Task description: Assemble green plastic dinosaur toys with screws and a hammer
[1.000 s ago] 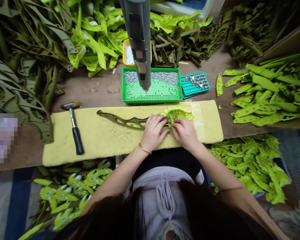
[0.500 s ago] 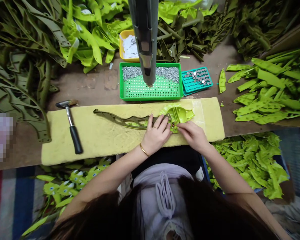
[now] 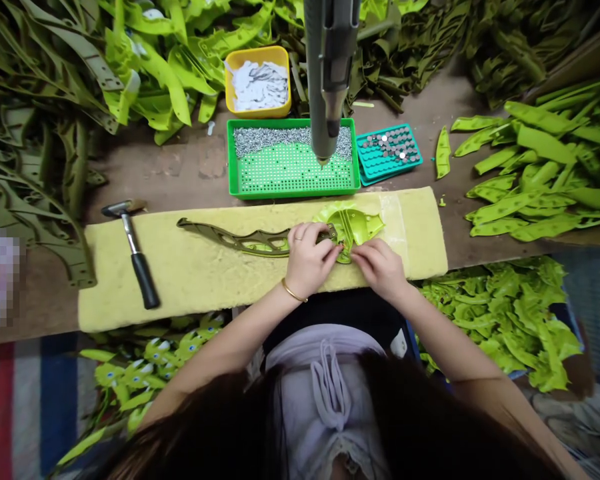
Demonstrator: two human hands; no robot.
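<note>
A lime-green plastic shell (image 3: pixel 364 227) lies hollow side up on a yellow cloth pad (image 3: pixel 240 283). A long, curved olive-green plastic part (image 3: pixel 230 239) with cut-outs joins it from the left. My left hand (image 3: pixel 307 260) rests over the joint of the two, thumb and forefinger pinched at a small part in the shell; what they grip is too small to make out. Close by on the right, my right hand (image 3: pixel 381 268) has its thumb and forefinger pressed together at the shell's near edge. Anything between those fingertips is hidden.
A hammer (image 3: pixel 139 257) lies left on the pad. An electric screwdriver (image 3: pixel 329 80) hangs above a green tray (image 3: pixel 293 193) of screws. Beside it are a teal tray (image 3: pixel 375 175) with small metal discs and a yellow tub (image 3: pixel 231 90) of white pieces. Plastic parts (image 3: pixel 540 177) are heaped around.
My left fingers have drawn together from a flatter spread into a pinch at the small part. My right hand stays at the shell's edge. The view has shifted slightly, and the screwdriver appears further right.
</note>
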